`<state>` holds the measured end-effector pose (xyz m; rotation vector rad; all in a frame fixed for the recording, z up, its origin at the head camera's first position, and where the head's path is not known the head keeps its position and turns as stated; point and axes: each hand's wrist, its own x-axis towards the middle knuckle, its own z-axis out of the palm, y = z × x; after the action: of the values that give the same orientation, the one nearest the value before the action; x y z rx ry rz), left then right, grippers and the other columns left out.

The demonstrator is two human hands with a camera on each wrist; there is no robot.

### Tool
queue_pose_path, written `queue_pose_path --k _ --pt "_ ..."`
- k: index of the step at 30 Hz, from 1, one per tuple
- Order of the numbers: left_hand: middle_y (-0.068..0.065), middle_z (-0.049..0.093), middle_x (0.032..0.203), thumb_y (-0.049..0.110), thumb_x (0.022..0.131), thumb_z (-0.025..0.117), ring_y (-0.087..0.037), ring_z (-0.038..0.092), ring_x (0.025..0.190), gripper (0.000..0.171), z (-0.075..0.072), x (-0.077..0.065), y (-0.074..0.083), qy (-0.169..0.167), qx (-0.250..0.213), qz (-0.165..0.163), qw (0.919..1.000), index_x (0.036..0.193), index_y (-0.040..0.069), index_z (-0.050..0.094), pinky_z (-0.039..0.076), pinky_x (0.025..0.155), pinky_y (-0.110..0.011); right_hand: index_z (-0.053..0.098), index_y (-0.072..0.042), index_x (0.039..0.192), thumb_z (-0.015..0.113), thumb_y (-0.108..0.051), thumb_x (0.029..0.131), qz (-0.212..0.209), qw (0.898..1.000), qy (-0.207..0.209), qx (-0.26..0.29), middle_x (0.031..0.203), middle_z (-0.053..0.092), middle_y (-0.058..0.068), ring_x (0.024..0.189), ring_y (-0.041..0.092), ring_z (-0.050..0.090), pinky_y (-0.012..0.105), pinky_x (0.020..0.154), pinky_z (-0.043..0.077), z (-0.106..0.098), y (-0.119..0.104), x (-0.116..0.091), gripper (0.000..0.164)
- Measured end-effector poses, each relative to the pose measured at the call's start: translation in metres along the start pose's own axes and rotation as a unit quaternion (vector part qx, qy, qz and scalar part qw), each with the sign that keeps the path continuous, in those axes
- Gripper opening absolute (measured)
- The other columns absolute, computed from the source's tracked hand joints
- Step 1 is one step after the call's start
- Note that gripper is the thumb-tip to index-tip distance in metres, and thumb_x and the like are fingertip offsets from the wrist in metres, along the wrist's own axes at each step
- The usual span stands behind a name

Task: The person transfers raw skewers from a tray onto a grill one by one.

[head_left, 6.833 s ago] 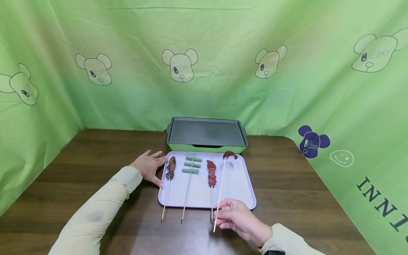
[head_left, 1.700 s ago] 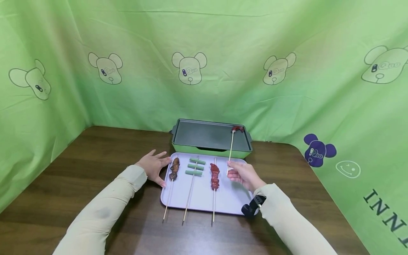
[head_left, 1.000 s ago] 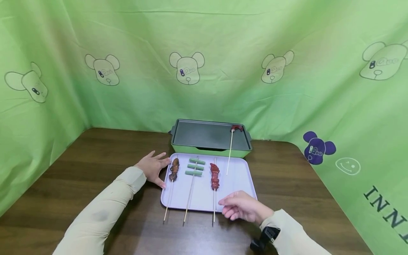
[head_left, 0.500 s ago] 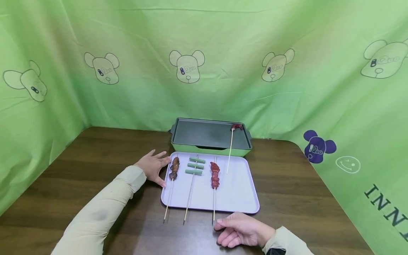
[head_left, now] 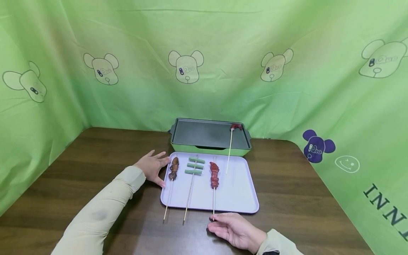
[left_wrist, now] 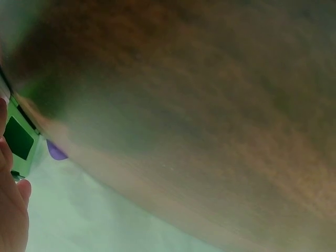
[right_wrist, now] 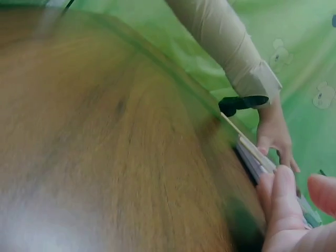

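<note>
In the head view my right hand (head_left: 236, 230) is at the near end of a red meat skewer (head_left: 214, 177), thumb and forefinger pinching its stick just past the tray's front rim. My left hand (head_left: 152, 168), fingers spread, rests against the left rim of the pale lilac tray (head_left: 239, 193). Beside it on the tray lies a skewer of brown pieces (head_left: 173, 169). A skewer with green stalk pieces (head_left: 194, 166) lies between that one and the red meat. Another skewer, with a curled dark-red piece (head_left: 236, 126), lies across the right side of the grill (head_left: 204, 134).
The grill has a dark flat plate on a green base (head_left: 178, 148) and stands directly behind the tray. All of it sits on a brown wooden table (head_left: 287, 184). Green printed cloth (head_left: 223, 95) hangs behind and at both sides.
The right hand laid the curled-piece skewer on the grill, let go, drew back toward the front, and came to the red meat skewer's stick end. The left hand stayed at the tray's left rim.
</note>
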<state>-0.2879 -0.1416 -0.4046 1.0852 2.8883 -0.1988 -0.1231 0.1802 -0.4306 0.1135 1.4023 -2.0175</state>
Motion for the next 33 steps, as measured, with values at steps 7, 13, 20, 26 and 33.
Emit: queue_pose_path --k 7,13,20,26,33 --pt "-0.008 0.044 0.146 0.075 0.064 0.065 -0.029 0.028 0.141 0.108 0.001 0.001 -0.001 -0.006 -0.002 -0.003 1.0 0.143 0.004 0.044 0.022 0.109 -0.057 0.065 -0.007 0.093 0.043 -0.005 0.1 -0.013 0.999 0.005 0.05 0.08 0.069 0.004 0.078 0.009 0.068 0.017 0.076 0.052 0.003 -0.005 0.004 0.023" --pt "-0.009 0.044 0.146 0.074 0.064 0.066 -0.03 0.027 0.141 0.108 -0.001 -0.001 -0.001 -0.01 -0.008 -0.007 0.9999 0.143 0.004 0.044 0.022 0.109 -0.057 0.064 -0.007 0.093 0.046 -0.005 0.099 -0.031 0.998 0.034 0.045 0.082 0.069 0.004 0.078 0.009 0.068 0.018 0.075 0.053 0.004 -0.015 0.009 0.02" --pt "-0.009 0.043 0.147 0.073 0.065 0.066 -0.03 0.026 0.142 0.107 -0.002 -0.001 0.0 -0.017 -0.014 -0.008 0.9997 0.143 0.003 0.043 0.021 0.11 -0.057 0.063 -0.009 0.093 0.047 -0.002 0.097 -0.043 0.997 0.057 0.015 0.081 0.067 0.001 0.076 0.007 0.067 0.017 0.072 0.053 0.003 -0.024 0.019 0.018" --pt "-0.009 0.044 0.147 0.073 0.065 0.066 -0.03 0.026 0.141 0.107 -0.001 0.0 -0.001 -0.014 -0.017 -0.007 0.9997 0.143 0.003 0.044 0.02 0.11 -0.057 0.056 0.003 0.107 0.046 0.006 0.094 -0.054 0.996 0.074 0.016 0.078 0.065 0.001 0.073 0.008 0.066 0.018 0.072 0.053 0.005 -0.028 0.027 0.017" --pt "-0.009 0.045 0.145 0.073 0.065 0.066 -0.032 0.028 0.141 0.107 -0.003 0.001 -0.001 -0.01 -0.004 -0.001 0.9999 0.142 0.003 0.045 0.014 0.112 -0.058 0.023 0.019 0.138 0.046 0.011 0.091 -0.059 0.994 0.088 0.003 0.078 0.061 0.002 0.07 0.007 0.065 0.017 0.069 0.053 0.011 -0.032 0.032 0.052"
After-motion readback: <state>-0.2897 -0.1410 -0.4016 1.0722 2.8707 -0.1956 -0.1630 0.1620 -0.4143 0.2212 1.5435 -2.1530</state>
